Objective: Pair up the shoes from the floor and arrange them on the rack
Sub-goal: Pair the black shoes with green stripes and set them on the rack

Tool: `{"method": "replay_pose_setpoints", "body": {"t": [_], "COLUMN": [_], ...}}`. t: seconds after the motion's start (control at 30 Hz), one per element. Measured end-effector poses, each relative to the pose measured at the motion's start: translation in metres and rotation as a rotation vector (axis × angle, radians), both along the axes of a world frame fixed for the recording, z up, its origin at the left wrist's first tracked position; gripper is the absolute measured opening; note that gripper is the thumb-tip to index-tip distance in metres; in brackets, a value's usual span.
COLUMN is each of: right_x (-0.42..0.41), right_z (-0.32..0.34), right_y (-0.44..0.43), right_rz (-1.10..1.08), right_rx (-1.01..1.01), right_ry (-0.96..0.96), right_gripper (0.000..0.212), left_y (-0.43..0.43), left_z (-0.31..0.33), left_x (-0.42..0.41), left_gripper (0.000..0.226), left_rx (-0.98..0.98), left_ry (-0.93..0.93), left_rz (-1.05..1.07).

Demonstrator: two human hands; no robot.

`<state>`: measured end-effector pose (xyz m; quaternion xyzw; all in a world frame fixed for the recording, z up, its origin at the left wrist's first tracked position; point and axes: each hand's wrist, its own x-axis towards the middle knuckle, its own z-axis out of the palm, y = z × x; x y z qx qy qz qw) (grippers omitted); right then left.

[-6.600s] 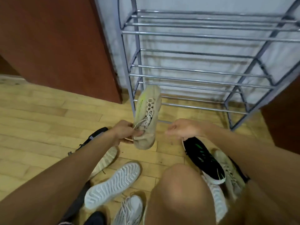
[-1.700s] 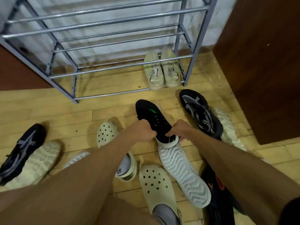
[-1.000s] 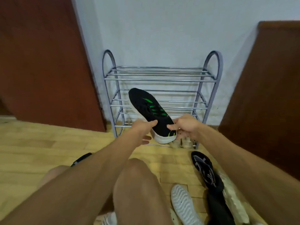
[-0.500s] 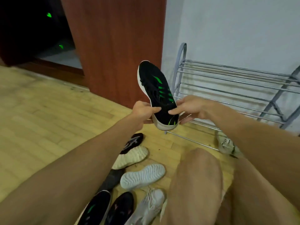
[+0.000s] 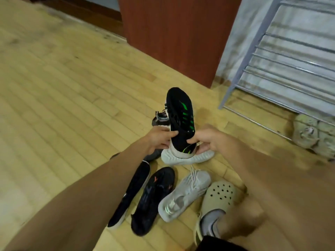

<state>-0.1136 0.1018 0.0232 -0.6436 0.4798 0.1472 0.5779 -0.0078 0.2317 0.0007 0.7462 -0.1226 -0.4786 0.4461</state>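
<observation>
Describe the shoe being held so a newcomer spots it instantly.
Start at the metal rack on the right, then look left to both hands at centre. The left hand and right hand hold the black sneaker raised. Only it has bright green stripes.

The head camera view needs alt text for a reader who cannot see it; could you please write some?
Two bare hands, left and right, hold a black shoe with green stripes by its heel above a wooden floor. More shoes lie scattered below, including a grey sneaker, and a metal rack stands at upper right.
</observation>
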Motion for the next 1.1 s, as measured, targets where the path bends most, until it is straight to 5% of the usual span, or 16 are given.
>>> {"method": "replay_pose_setpoints", "body": {"t": [0.17, 0.37, 0.5, 0.6, 0.73, 0.93, 1.1], "right_x": [-0.004, -0.028, -0.037, -0.038, -0.037, -0.043, -0.051], "right_z": [-0.073, -0.127, -0.143, -0.136, -0.127, -0.120, -0.115], "right_y": [0.022, 0.049, 0.055, 0.056, 0.060, 0.074, 0.068], "right_rz": [-0.040, -0.028, 0.029, 0.019, 0.050, 0.086, 0.058], "right_rx": [0.081, 0.173, 0.122, 0.107, 0.128, 0.163, 0.113], "right_ry": [0.135, 0.243, 0.241, 0.211, 0.194, 0.199, 0.173], "right_gripper": [0.035, 0.048, 0.050, 0.047, 0.045, 0.044, 0.041], "left_y": [0.047, 0.125, 0.171, 0.198, 0.222, 0.239, 0.241], "left_z": [-0.067, -0.140, -0.164, -0.173, -0.181, -0.181, -0.176], "left_x": [0.004, 0.015, 0.004, -0.010, -0.020, -0.046, -0.059], "left_gripper": [0.031, 0.056, 0.071, 0.061, 0.041, 0.070, 0.052], "left_rx": [0.171, 0.651, 0.837, 0.849, 0.853, 0.720, 0.718], "left_ry": [-0.018, -0.358, -0.258, -0.114, -0.247, -0.067, -0.209], "left_rz": [0.016, -0.159, -0.088, -0.040, -0.089, -0.026, -0.028]}}
